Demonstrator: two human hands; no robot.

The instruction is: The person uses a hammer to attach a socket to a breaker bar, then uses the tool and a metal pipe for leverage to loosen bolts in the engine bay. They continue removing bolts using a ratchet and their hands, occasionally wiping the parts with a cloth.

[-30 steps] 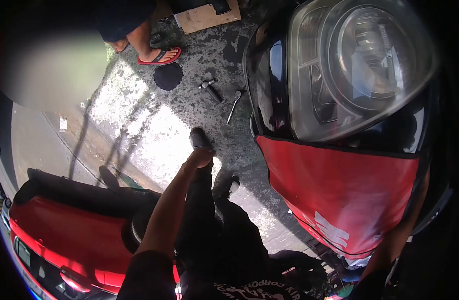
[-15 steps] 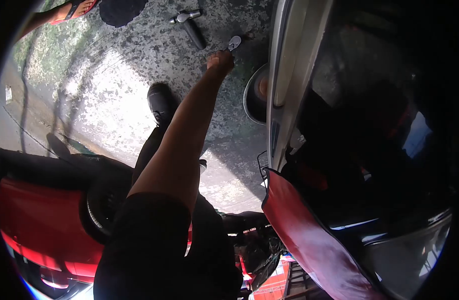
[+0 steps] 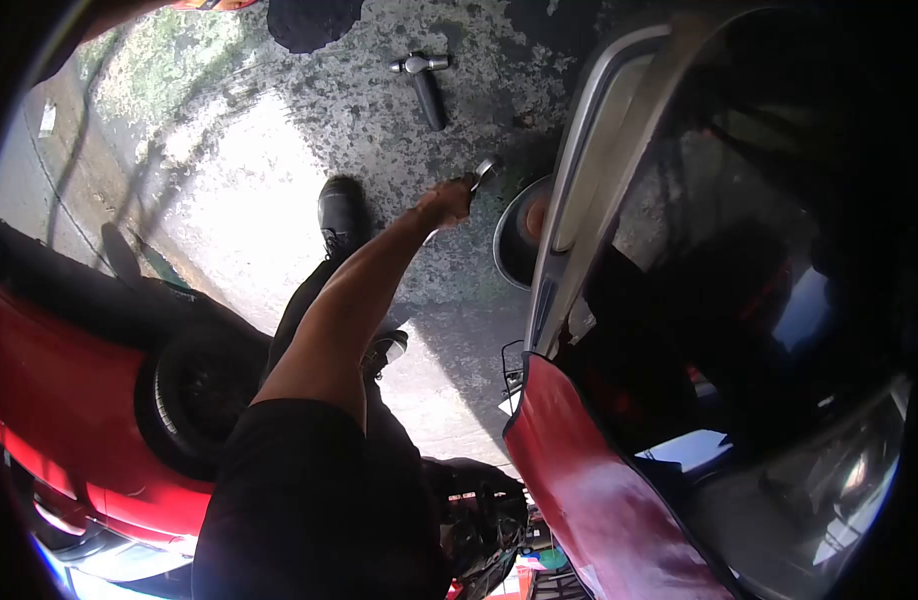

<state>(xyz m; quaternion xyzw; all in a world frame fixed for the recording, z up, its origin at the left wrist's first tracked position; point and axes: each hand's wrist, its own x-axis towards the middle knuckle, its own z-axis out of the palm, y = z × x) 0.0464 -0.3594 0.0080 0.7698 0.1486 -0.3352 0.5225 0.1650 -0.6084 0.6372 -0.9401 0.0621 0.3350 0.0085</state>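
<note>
My left hand (image 3: pixel 445 203) is closed around a silver ratchet wrench (image 3: pixel 487 172). The wrench's rounded head sticks out past my fingers, and part of its handle shows below my wrist. On the floor beyond the hand lies a ball-peen hammer (image 3: pixel 426 90) with a dark handle. Just right of my hand, a round dark dish-like part (image 3: pixel 506 250) holds a brownish round piece (image 3: pixel 535 218) inside; a metal-edged frame (image 3: pixel 599 140) partly covers both. My right hand is out of view.
A black shoe (image 3: pixel 343 212) stands on the worn, speckled floor (image 3: pixel 429 265). A red car (image 3: pixel 69 390) is at the left, a red panel (image 3: pixel 589 470) at the lower right. A dark object (image 3: pixel 314 22) lies at the top. The far right is deep in shadow.
My left hand has drawn back with the ratchet wrench, away from the hammer and nearer the dish-like part. The view has shifted, and the sandalled foot at upper left has mostly left it.
</note>
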